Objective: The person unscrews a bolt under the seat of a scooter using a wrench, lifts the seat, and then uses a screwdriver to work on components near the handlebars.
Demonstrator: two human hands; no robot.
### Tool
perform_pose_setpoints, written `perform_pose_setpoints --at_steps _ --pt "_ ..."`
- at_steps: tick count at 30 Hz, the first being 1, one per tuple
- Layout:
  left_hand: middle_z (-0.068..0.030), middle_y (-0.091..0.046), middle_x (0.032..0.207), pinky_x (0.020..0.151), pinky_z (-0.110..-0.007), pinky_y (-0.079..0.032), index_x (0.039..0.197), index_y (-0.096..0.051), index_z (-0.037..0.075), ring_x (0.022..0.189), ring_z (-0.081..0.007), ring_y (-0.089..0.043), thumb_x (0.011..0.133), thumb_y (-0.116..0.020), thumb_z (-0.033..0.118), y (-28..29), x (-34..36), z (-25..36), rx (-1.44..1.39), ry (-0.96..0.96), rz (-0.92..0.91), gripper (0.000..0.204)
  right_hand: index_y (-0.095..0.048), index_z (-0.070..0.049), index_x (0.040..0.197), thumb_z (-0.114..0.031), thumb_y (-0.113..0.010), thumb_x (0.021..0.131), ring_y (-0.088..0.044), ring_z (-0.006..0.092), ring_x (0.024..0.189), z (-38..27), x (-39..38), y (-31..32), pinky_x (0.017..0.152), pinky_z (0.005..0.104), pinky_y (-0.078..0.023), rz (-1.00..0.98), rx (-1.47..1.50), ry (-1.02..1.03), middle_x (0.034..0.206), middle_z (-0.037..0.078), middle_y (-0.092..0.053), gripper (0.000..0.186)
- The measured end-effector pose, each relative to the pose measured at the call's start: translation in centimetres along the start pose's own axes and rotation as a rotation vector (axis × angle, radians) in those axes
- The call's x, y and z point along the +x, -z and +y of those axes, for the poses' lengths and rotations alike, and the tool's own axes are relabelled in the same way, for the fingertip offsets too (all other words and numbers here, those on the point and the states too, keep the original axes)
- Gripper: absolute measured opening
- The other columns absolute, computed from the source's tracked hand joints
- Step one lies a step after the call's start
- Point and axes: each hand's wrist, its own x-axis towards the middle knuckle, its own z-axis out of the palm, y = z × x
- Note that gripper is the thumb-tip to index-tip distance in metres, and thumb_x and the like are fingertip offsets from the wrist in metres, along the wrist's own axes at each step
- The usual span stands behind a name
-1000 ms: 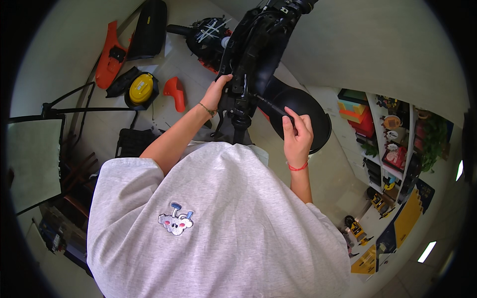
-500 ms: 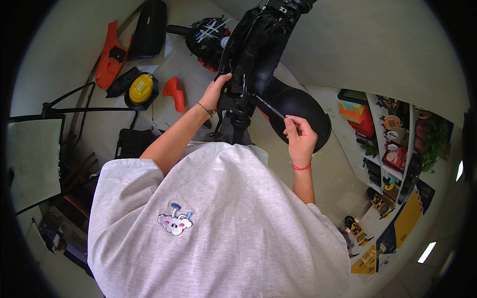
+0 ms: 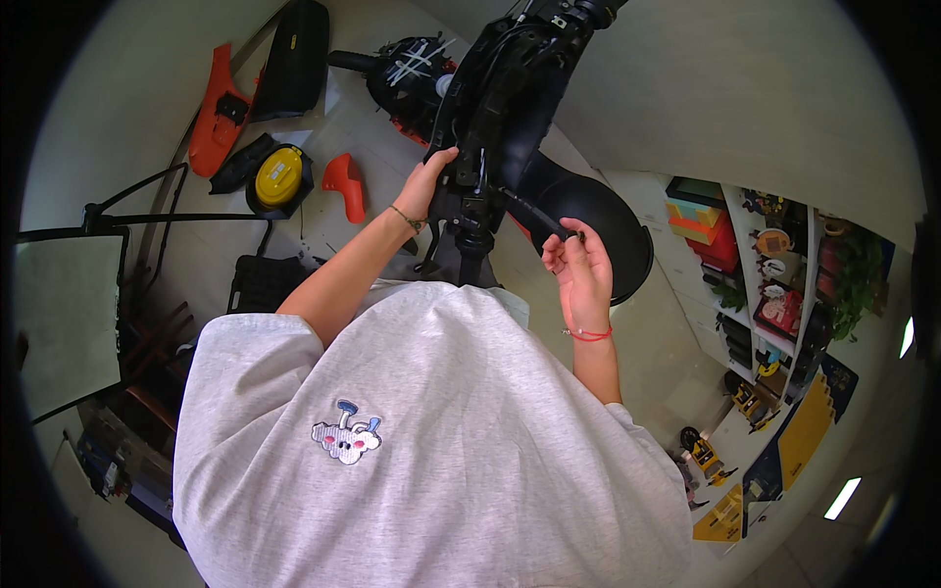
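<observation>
A black scooter or motorbike frame (image 3: 482, 118) with cables and fittings stands in front of me, running up from my chest. My left hand (image 3: 423, 186) is closed on its left side, the thumb showing and the other fingers partly hidden. A dark screwdriver (image 3: 532, 208) slants from the frame's right side down to my right hand (image 3: 583, 269). The fingers of that hand pinch its handle end. The thin tip meets the frame near its lower part; what it touches is too small to make out. Below the shaft spreads a curved black fender-like part (image 3: 593, 206).
On the floor to the left lie an orange body panel (image 3: 214, 122), a smaller orange piece (image 3: 345, 186), a yellow round piece (image 3: 279, 176) in a black shell and a long black panel (image 3: 291, 59). Shelves (image 3: 750, 265) with boxes and models stand at right.
My right hand has turned at the wrist and shifted slightly, its fingers rolling round the screwdriver's handle end. My left hand stays where it was on the frame.
</observation>
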Motion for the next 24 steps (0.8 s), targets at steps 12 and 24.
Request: perform_pose_setpoints --at_steps 12,24 --pt "-0.006 -0.067 0.088 0.069 -0.029 -0.056 0.103 -0.063 0.005 0.073 -0.0164 -0.066 0.091 -0.052 0.036 -0.1 -0.2 0.2 -0.01 -0.009 0.004 0.035 -0.064 0.0 0.103 -0.013 -0.065 0.084 -0.053 0.0132 0.058 -1.5 1.0 0.8 0.052 0.0263 -0.042 0.041 -1.037 0.613 0.07 0.006 -0.055 0.023" --pt "-0.0062 -0.067 0.088 0.068 -0.03 -0.056 0.103 -0.062 0.005 0.074 -0.0173 -0.067 0.091 -0.052 0.033 0.1 0.1 0.1 -0.018 -0.01 0.017 0.033 -0.045 -0.001 0.129 -0.031 -0.037 0.101 -0.057 0.013 0.062 -0.3 0.1 0.0 0.055 0.0223 -0.044 -0.075 0.455 -0.356 0.081 0.014 -0.064 0.042"
